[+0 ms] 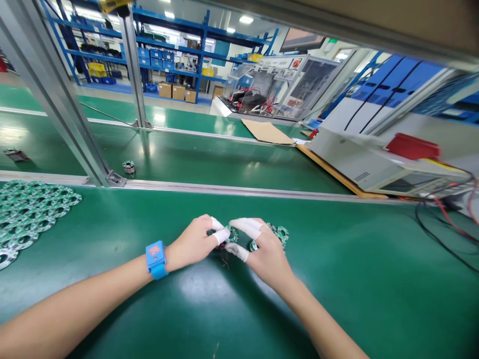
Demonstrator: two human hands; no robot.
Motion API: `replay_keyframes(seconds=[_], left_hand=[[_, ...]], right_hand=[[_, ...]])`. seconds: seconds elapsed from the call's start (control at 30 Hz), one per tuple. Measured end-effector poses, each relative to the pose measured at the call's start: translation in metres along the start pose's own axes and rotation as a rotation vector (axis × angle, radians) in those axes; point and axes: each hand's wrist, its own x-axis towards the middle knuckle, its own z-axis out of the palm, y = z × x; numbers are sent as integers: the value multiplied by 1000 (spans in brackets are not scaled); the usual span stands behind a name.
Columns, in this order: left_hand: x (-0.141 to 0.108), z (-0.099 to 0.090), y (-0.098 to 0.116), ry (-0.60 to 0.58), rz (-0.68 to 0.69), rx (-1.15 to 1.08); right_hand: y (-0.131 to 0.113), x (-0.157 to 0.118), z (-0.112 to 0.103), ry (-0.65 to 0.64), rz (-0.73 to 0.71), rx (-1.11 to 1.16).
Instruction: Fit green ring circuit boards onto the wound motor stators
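Note:
Both hands meet over the middle of the green bench. My left hand (198,238), with white finger cots and a blue wrist strap (156,259), pinches a round green circuit board (232,234) from the left. From the right, my right hand (264,249) grips the same board between thumb and fingers, also in white cots. Thin wires hang below the fingertips, and what lies beneath the board is mostly hidden. A few more ring-shaped boards (281,233) lie just behind my right hand, partly covered by it.
Many ring-shaped boards (35,214) lie in rows at the left. Beyond the metal rail, small wound motor parts (128,167) stand on the green strip. A grey instrument (370,159) with a red tray (412,147) and loose cables (441,234) occupies the right. An aluminium post (63,94) rises at left.

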Motion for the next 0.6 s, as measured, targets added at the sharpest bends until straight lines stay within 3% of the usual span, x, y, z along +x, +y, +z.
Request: replay_keyframes(seconds=[0.07,0.13,0.2,0.3,0.43,0.6], left_hand=[[-1,2,-1,37,25,119],[-2,5,-4,80,24,311],[-3,9,-9,65,-1,484],[-3,14,-17,-6,-17,574],[-1,15,-21,-20,-10,580],[-1,13,-22,-21,1,590]], right_hand=[[6,0,0,32,-17,-94],[14,0,0,37,66,-111],[21,0,2,-21,189,-20],[25,0,7,-163,288,188],[17,-1,14,-239,186,243],[11,-2,17,-247,14,-11]])
